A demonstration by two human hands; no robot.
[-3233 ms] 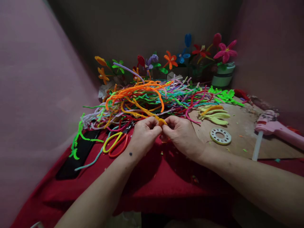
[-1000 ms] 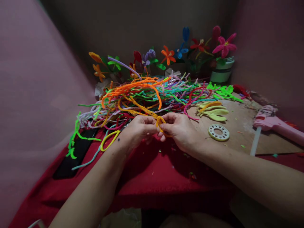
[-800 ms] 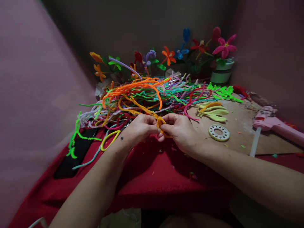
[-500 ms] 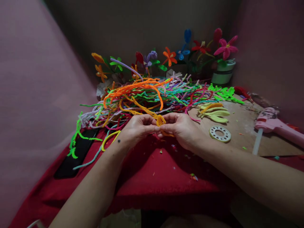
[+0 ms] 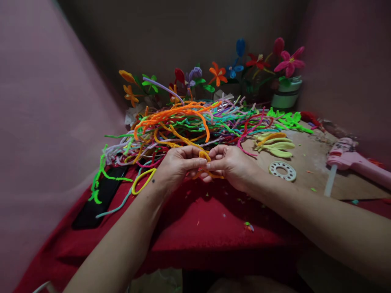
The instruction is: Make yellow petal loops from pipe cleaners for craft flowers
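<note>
- One golden-orange pipe cleaner (image 5: 204, 155), bent into a small loop, is near the middle of the frame, between the fingertips of both hands; a thin piece of the same colour shows just below the fingers.
- Left hand (image 5: 177, 166): thumb and forefinger pinch the loop, thumb lying nearly level and pointing right, the other fingers curled underneath and partly hidden.
- Right hand (image 5: 233, 167): thumb and forefinger pinch from the other side, the thumb tip meeting the left thumb tip, the remaining fingers folded below.
- Both forearms slant inward, the left from the bottom left, the right from the right edge, wrists above the red cloth (image 5: 195, 234).
- Just behind the hands, golden strands run down from a big pile of coloured pipe cleaners (image 5: 174, 114); whether they join the loop, I cannot tell.
- Left of the hands lie a yellow handle (image 5: 133, 188) and a black phone (image 5: 105, 199), with bright green pieces across it.
- Right of centre, a cardboard sheet (image 5: 311, 185) bears yellow petals (image 5: 279, 151) and a white ring (image 5: 275, 171).
- Far right, a pink glue gun (image 5: 343, 156).
- Across the top, fuzzy flowers (image 5: 218, 74) and a pale green pot (image 5: 285, 100).
</note>
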